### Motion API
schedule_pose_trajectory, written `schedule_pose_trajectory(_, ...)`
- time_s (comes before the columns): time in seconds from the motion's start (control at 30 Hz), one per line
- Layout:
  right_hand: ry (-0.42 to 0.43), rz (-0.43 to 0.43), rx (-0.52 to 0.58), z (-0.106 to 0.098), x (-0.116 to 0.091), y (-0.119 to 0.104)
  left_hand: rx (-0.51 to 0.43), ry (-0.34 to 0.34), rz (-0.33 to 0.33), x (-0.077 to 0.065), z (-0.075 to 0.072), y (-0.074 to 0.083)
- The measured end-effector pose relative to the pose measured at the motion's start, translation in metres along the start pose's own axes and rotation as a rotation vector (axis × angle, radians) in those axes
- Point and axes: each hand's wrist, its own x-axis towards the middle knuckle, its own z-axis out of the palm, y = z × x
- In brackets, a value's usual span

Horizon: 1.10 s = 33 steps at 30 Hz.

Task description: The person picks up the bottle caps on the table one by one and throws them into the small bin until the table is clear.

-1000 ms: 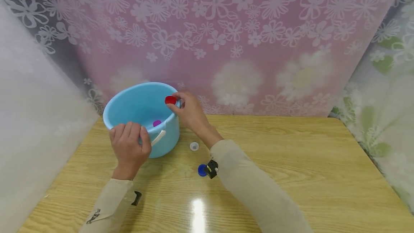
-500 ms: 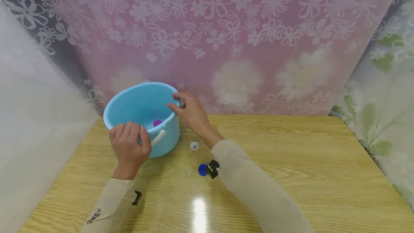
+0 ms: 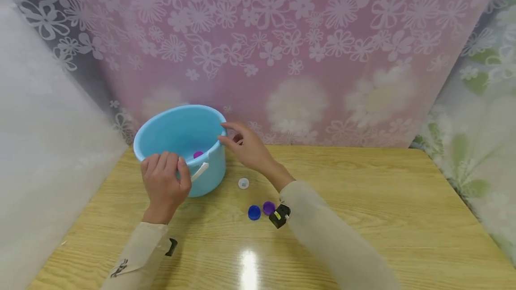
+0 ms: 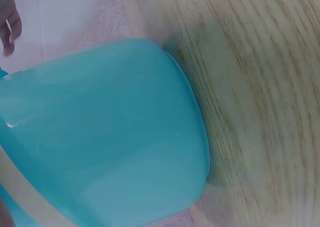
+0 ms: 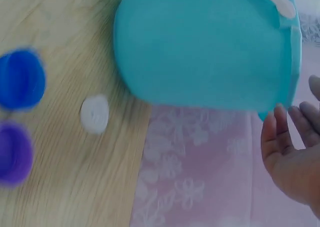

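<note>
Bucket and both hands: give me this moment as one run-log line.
left hand: grips bucket rim; right hand: beside rim, empty; magenta object: in bucket; white disc, blue cap, purple cap: on table

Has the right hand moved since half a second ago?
Yes. In the head view, the right hand shifted right: its fingers had reached past the right rim of the blue bucket; now they overlap only that rim.
</note>
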Motion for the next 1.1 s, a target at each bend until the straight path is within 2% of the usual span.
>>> schedule_pose_trajectory(0.27,-0.008,-0.014,-0.042,-0.028,-0.031,0.023,0.005,0.021,-0.021,-0.003,-0.003,-0.003)
schedule_pose_trajectory(0.47,-0.099,0.027,-0.092,-0.043,-0.059,0.045,0.001,0.065,-0.016,-0.001,-0.005,-0.002)
schedule_pose_trajectory(0.6,-0.209,0.044,-0.121,-0.048,-0.077,0.059,-0.016,0.09,-0.005,0.002,-0.003,0.001)
schedule_pose_trajectory(0.77,-0.37,0.068,-0.16,-0.05,-0.093,0.068,-0.024,0.101,-0.005,0.004,-0.001,0.003)
schedule_pose_trajectory(0.87,-0.437,0.1,-0.185,-0.047,-0.1,0.071,-0.027,0.103,-0.008,0.004,0.0,0.003)
schedule_pose_trajectory(0.97,-0.478,0.119,-0.221,-0.042,-0.107,0.074,-0.027,0.1,-0.008,0.004,0.001,0.004)
schedule_pose_trajectory(1.1,-0.487,0.114,-0.313,-0.037,-0.117,0.078,-0.032,0.093,-0.005,0.004,0.003,0.007)
